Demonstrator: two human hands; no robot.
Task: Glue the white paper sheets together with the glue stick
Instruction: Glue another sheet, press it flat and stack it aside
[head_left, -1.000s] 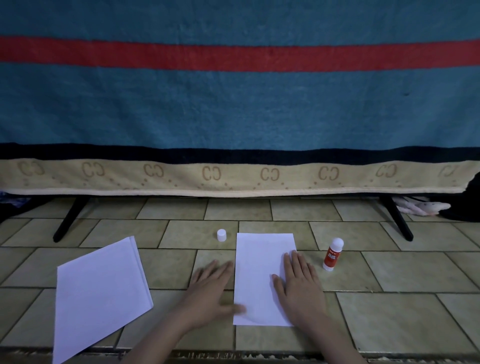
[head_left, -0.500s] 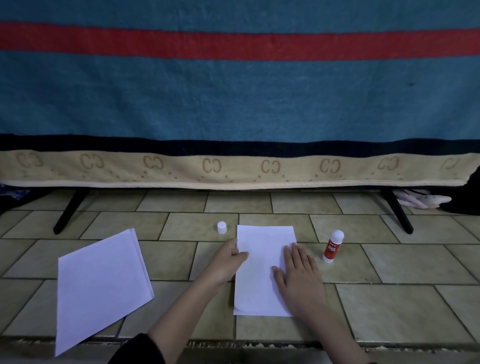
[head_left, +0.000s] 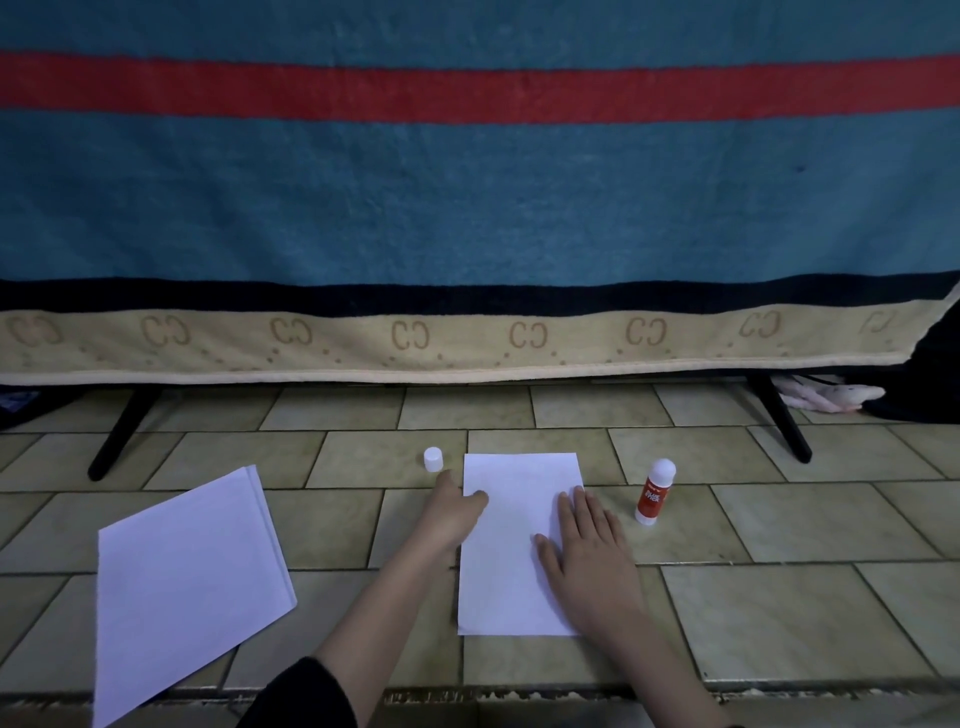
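Here the narrow white paper sheet (head_left: 519, 540) lies flat on the tiled floor (head_left: 779, 597), long side running near to far. The right hand (head_left: 589, 561) rests on its right half, palm down with the fingers straight and spread, pinning it. The left hand (head_left: 454, 512) sits at the sheet's left edge toward the far end, fingers curled under with the thumb lying on the paper; whether it pinches the edge or only presses on it I cannot tell.

The glue stick (head_left: 653, 492) stands upright just right of the sheet, uncapped, its white tip showing. Its cap (head_left: 433, 459) stands apart on the floor, just beyond the left hand. A stack of white paper (head_left: 187, 587) lies angled well to the left.

Paper this thin is light and limp and likely slides easily on glazed tile, so one flat palm should hold it down while the other smooths outward from the middle. Lifting is best done at a corner or edge with a light pinch; a hard grip would crease it. The glue stick is stiff and small, easy to topple where it stands, and is best taken round its red barrel (head_left: 650, 501), clear of the sticky tip.
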